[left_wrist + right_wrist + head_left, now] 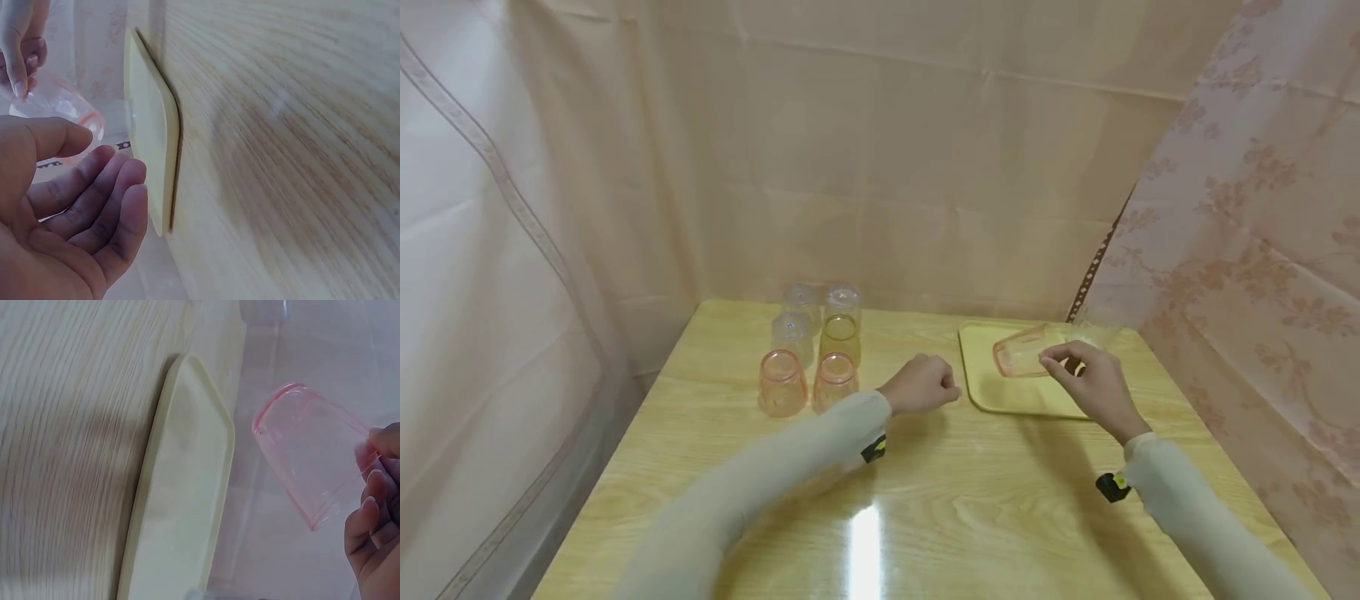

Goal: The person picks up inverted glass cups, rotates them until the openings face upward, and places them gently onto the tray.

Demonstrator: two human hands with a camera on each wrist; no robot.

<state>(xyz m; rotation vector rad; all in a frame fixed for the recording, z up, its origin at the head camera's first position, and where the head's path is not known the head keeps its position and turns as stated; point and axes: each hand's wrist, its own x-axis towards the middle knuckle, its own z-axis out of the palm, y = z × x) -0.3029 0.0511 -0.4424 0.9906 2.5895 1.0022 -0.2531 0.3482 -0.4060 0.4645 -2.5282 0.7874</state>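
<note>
My right hand point(1093, 387) pinches a clear pinkish-orange plastic tumbler point(1021, 353) at its wide rim, between thumb and fingers. The tumbler lies tilted on its side in the air over the yellow tray point(988, 400), its narrow base pointing left. In the right wrist view the tumbler point(312, 456) shows its pink base edge. My left hand point(921, 383) is left of the tray, above the table, with loosely curled fingers and nothing in them. Seen from the left wrist, that hand point(75, 212) has its palm and curled fingertips facing the camera.
Several upside-down tumblers stand in two rows at the back left: two orange ones point(782, 387) in front, a yellow one point(840, 337) and clear ones point(792, 337) behind. Another clear tumbler point(1101, 335) is at the tray's far right. Cloth curtains point(910, 167) enclose the wooden table point(970, 517).
</note>
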